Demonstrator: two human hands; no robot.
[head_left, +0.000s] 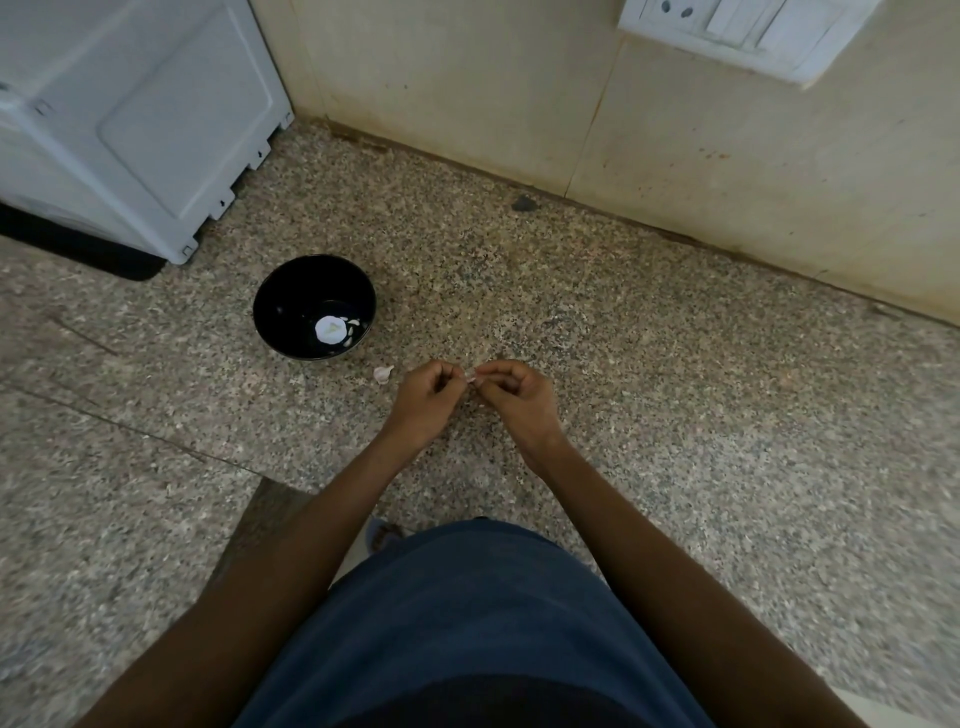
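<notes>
My left hand (423, 400) and my right hand (519, 397) meet above a speckled stone counter (649, 364), fingers curled. Between their fingertips they pinch a small pale garlic clove (471, 378), mostly hidden by the fingers. Another pale garlic piece (383, 373) lies on the counter just left of my left hand. Further left stands a black bowl (291, 291) holding a white round piece and a few peeled cloves (353, 325).
A white appliance (130, 119) on a black mat stands at the back left. A beige tiled wall (571, 104) runs along the back, with a white switch plate (743, 26) at top right. A dark pebble (524, 203) lies by the wall.
</notes>
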